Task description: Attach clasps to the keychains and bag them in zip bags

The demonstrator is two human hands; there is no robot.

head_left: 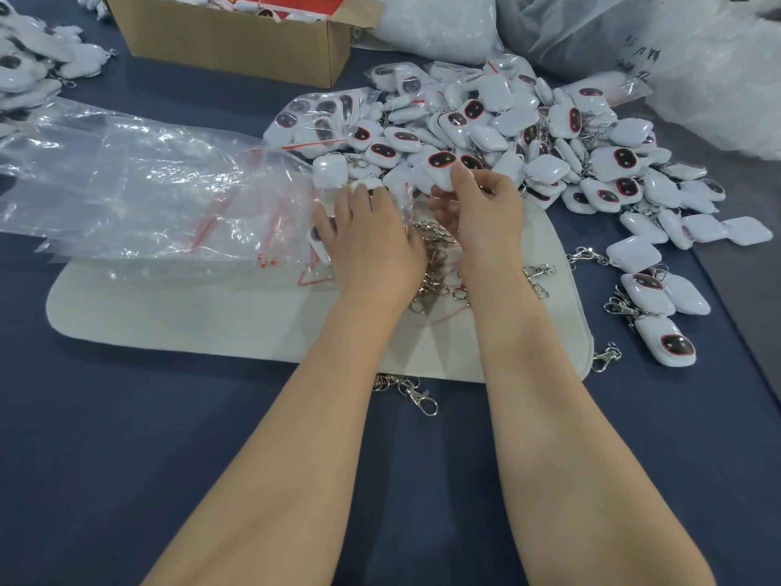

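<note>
Two hands are seen at mid-frame, over the upper edge of a pale mat (203, 327). A white keychain (439, 169), its dark red-rimmed face turned up, is gripped by the right hand (486, 213): the thumb is laid across its near corner and the other fingers are curled beneath it. The keychain is held at the lower-left margin of the heap of keychains (549, 137) that fills the upper right of the frame. Whether a ring or chain hangs from it cannot be told, since that part is hidden by the palm.

The left hand (367, 243) is spread nearly flat, fingers straight and parted, and nothing is clasped in it. It is rested on the loose red-striped zip bags (270, 222) that spill toward centre-left.

The clasps (435, 268) are piled on the mat directly below the held keychain, in the gap between the two wrists, just beside the left hand's inner edge. The pile is drawn out from top to bottom of the frame, along the forearms. The attaching step is judged to be in hand, with a clasp to be picked next. For that the free left hand is the nearer, and only a short shift rightward would be called for. Tangled hooks may well be lifted in a bunch.
</note>
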